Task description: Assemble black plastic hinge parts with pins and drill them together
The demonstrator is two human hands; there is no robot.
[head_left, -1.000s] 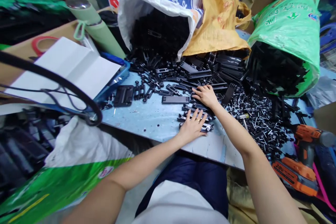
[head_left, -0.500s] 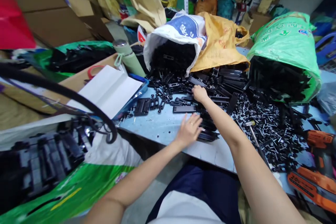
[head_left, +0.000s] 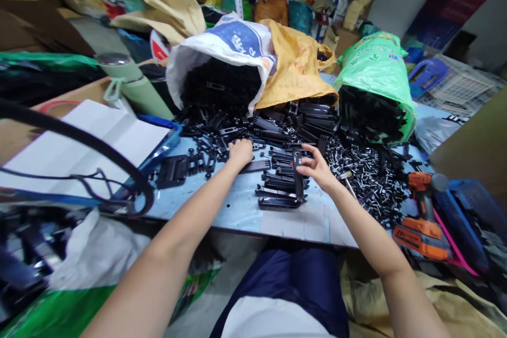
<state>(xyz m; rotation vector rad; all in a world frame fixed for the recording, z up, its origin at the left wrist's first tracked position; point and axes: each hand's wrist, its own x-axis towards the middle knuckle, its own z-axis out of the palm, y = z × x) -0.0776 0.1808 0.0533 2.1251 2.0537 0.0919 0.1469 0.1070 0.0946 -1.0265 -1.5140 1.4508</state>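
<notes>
My right hand [head_left: 319,168] grips a long flat black plastic part [head_left: 297,174] between thumb and fingers, tilted upright above the table. Below it, several similar black plastic parts [head_left: 279,203] lie side by side in a column near the table's front. Further left, my left hand [head_left: 241,152] reaches into the near edge of the heap of small black pieces [head_left: 216,134]. Its fingers are curled downward, and whatever is in them is hidden. Just beside that hand lies a flat black plate with a toothed end [head_left: 255,167].
White [head_left: 178,71], orange [head_left: 291,58] and green [head_left: 372,63] bags lie tipped along the back, black parts spilling out. Screws [head_left: 368,179] are heaped at right, near a hammer [head_left: 350,186] and orange drill [head_left: 422,222]. A black cable [head_left: 99,140] arcs across the left, before paper [head_left: 87,137] and a green flask [head_left: 134,84].
The view has swung right. My left hand has moved from the front parts to the small-piece heap. My right hand has come back from the pile and now holds a flat black part.
</notes>
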